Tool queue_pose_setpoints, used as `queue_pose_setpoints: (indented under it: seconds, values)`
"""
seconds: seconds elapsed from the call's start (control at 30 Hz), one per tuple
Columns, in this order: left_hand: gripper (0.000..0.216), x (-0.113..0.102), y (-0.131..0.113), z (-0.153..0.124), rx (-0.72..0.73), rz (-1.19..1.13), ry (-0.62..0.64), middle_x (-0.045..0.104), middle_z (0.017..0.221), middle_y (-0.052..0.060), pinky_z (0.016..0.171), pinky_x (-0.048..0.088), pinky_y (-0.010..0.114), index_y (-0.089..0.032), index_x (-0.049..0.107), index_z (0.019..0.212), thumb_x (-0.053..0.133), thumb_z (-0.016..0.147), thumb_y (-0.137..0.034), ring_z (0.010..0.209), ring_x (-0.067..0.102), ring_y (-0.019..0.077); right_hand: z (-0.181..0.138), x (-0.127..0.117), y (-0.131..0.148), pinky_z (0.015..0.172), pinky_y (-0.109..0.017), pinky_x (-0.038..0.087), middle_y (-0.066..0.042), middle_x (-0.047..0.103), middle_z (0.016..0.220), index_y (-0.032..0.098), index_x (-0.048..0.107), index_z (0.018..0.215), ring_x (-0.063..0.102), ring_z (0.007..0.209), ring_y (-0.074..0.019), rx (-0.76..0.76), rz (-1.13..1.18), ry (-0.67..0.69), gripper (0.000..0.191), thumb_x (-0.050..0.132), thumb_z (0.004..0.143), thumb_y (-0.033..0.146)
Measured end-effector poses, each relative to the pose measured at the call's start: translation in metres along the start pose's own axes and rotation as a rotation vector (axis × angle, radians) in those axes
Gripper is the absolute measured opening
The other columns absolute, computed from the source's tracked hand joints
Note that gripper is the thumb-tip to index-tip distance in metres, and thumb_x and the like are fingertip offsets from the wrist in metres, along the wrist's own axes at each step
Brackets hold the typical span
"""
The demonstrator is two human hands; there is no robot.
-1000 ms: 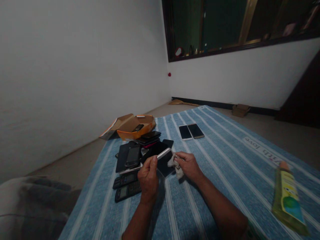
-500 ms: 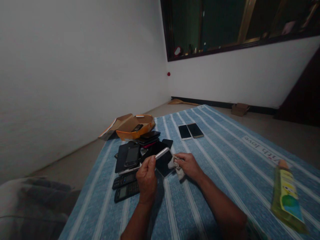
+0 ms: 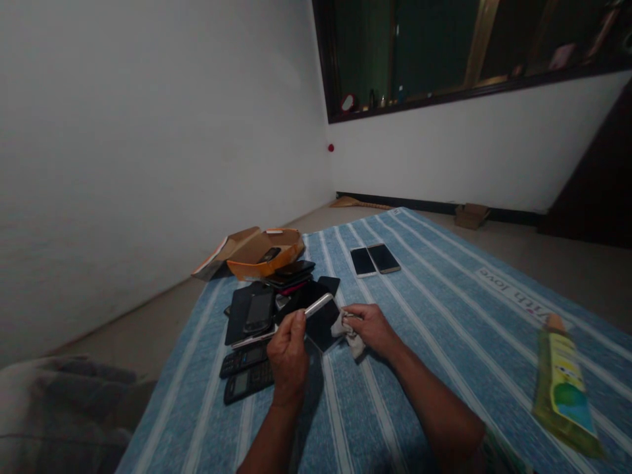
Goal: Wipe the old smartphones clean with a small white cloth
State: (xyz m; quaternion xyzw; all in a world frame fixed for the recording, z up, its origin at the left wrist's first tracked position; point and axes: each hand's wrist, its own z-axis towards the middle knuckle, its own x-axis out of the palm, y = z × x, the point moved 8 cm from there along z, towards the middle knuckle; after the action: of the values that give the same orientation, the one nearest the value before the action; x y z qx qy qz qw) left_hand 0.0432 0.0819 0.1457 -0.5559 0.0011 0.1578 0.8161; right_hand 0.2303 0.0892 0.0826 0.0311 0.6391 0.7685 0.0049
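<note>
The left hand (image 3: 289, 355) pinches a pale-edged phone (image 3: 318, 305) by one end above the tabletop (image 3: 444, 316), beside the pile (image 3: 259, 311); this grip probably leaves most of it uncovered. The right hand's (image 3: 372, 330) grip is closed on a bunched cloth (image 3: 353, 343), seemingly gathered small for control. Fingers hide the phone's near end; whether the dark panel (image 3: 322, 331) below is its face or another device, I cannot tell. Overlap hides much of the pile.

The phone (image 3: 320, 303) in the left fingers (image 3: 297, 324) has a silver edge; the rag (image 3: 351, 338) in the right fingers (image 3: 356, 311) is off-white. Beneath them, the cloth (image 3: 444, 316) is blue, white-striped. Beyond the left fingers, the box (image 3: 257, 270) is orange outside, brown inside.
</note>
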Motion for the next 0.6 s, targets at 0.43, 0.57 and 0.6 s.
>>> queue_pose_setpoints:
  seconds: [0.43,0.57,0.6]
  values:
    - [0.035,0.002,-0.002,0.001,-0.013,-0.011,0.031,0.071,0.077,0.002,0.072,0.046,0.028,-0.017,0.076,0.086,0.06,0.085,-0.048,0.078,0.063,0.0203,-0.002,0.002,-0.011,0.072,-0.029,0.05,0.001,0.071,0.077,0.018,0.077,0.084,0.061,0.07,-0.0147,0.01,0.032,0.086,0.021,0.062,0.071,0.026]
    - [0.034,0.008,-0.006,0.0,-0.04,-0.012,0.062,0.069,0.075,0.002,0.072,0.046,0.028,-0.016,0.076,0.081,0.061,0.084,-0.047,0.077,0.061,0.0203,-0.001,-0.002,-0.017,0.069,-0.028,0.048,0.002,0.07,0.075,0.018,0.076,0.082,0.06,0.07,-0.015,-0.008,0.048,0.063,0.019,0.063,0.07,0.026]
    - [0.034,0.01,-0.007,0.0,-0.041,-0.02,0.061,0.068,0.073,0.001,0.071,0.046,0.028,-0.016,0.076,0.079,0.061,0.084,-0.047,0.075,0.06,0.0196,0.0,-0.003,-0.018,0.068,-0.028,0.048,0.001,0.07,0.076,0.018,0.076,0.082,0.06,0.071,-0.0153,-0.017,0.053,0.054,0.019,0.064,0.07,0.027]
